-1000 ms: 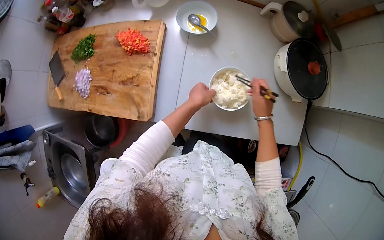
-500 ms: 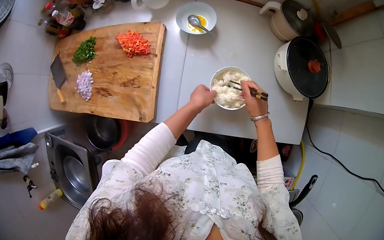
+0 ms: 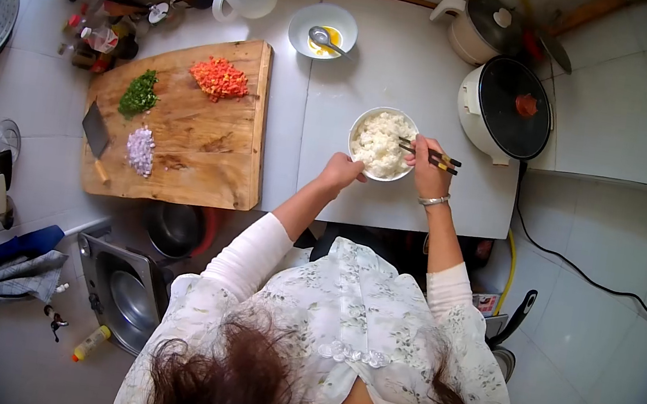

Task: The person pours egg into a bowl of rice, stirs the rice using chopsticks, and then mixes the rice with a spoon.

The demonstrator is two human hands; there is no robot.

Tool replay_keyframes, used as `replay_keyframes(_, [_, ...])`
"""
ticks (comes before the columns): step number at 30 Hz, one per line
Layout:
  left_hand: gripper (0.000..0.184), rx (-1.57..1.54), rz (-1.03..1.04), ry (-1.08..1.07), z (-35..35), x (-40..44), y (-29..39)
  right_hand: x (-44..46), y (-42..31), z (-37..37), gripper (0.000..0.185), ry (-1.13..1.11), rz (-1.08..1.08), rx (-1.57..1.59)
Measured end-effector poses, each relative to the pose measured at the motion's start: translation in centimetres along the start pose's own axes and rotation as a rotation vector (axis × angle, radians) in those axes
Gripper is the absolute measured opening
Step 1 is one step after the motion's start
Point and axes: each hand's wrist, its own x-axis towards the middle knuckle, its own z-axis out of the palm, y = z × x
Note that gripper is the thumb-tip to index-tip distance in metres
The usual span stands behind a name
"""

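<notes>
Chopsticks (image 3: 447, 160) have drawn back toward the right side of the bowl; half a second ago their tips reached further into the middle of the rice. I read this as the rice being worked through where it lies, with the bowl keeping its place.

Well to the left of both hands, a cutting board (image 3: 217, 137) bears a cleaver (image 3: 95, 129), chopped greens (image 3: 139, 93), pale purple dice (image 3: 139, 151) and orange-red dice (image 3: 218, 78). Beyond the left hand (image 3: 339, 173), further from the body, a shallow bowl (image 3: 298, 27) holds a spoon (image 3: 322, 37) and some yellow liquid. That hand pinches the near-left edge of the rice bowl (image 3: 383, 180), thumb at the rim; I cannot tell how its hidden fingers sit. Between the hands, white rice (image 3: 380, 140) fills this bowl on the surface (image 3: 330, 95). The right hand (image 3: 429, 175) grips the chopsticks, tips at the rice's right side. Further right of it stands a dark-lidded cooker (image 3: 510, 112).
</notes>
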Motion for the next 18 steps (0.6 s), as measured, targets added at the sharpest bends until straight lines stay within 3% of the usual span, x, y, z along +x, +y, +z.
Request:
replay_keyframes(5, [0.029, -0.094, 0.025, -0.021, 0.6, 0.8, -1.5, -1.1, -2.4, -1.1, 0.024, -0.034, -0.052, 0.041])
replay_keyframes(7, [0.025, -0.078, -0.065, -0.06, 0.5, 0.5, -1.1, -1.6, -3.0, 0.0, 0.02, -0.087, -0.056, 0.047])
replay_keyframes(11, [0.023, -0.192, -0.068, -0.066, 0.8, 0.2, -1.4, -0.9, -0.6, 1.5, 0.02, -0.191, -0.142, -0.127])
replay_keyframes(15, [0.024, -0.204, -0.037, -0.081, 0.8, 0.3, -1.7, -0.9, -2.1, -1.9, 0.024, -0.059, 0.051, 0.09])
replay_keyframes(17, [0.026, -0.124, -0.02, -0.126, 0.0, 0.1, -1.4, 0.3, -1.8, -4.7, 0.028, -0.014, -0.029, 0.234])
replay_keyframes(18, [0.036, 0.018, -0.047, -0.138, -0.7, 0.4, -1.1, 0.9, -2.2, -5.7, 0.028, 0.003, -0.046, 0.249])
